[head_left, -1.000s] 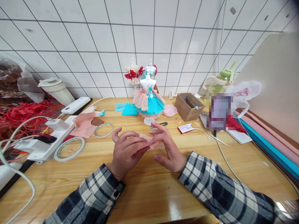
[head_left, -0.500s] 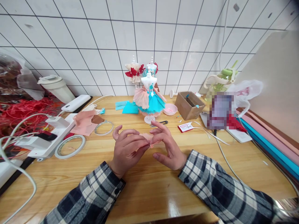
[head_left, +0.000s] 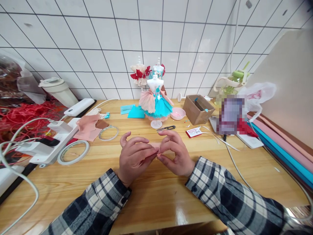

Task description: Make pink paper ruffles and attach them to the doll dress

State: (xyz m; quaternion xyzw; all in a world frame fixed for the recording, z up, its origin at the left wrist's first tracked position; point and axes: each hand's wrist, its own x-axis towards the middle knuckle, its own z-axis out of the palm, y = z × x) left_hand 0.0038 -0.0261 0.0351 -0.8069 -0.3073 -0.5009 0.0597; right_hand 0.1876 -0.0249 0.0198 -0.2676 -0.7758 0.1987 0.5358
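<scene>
My left hand (head_left: 134,157) and my right hand (head_left: 175,152) meet over the wooden table (head_left: 151,195), both pinching a small piece of pink fabric (head_left: 156,146) between their fingertips. Most of the fabric is hidden behind the fingers. Straight behind my hands stands a small white mannequin in a pink and turquoise dress (head_left: 156,103). Small scissors (head_left: 166,128) lie just in front of its round base.
Two tape rolls (head_left: 73,152) and pink fabric scraps (head_left: 88,127) lie at the left, by a white power strip (head_left: 52,143) with cables. A cardboard box (head_left: 197,109), a pink bowl (head_left: 178,114) and rolled paper sheets (head_left: 281,143) are at the right. Two more dressed mannequins (head_left: 140,75) stand by the tiled wall.
My right hand's fingers have curled in from a spread pose and closed on the pink fabric against my left fingertips. The view has tilted slightly down.
</scene>
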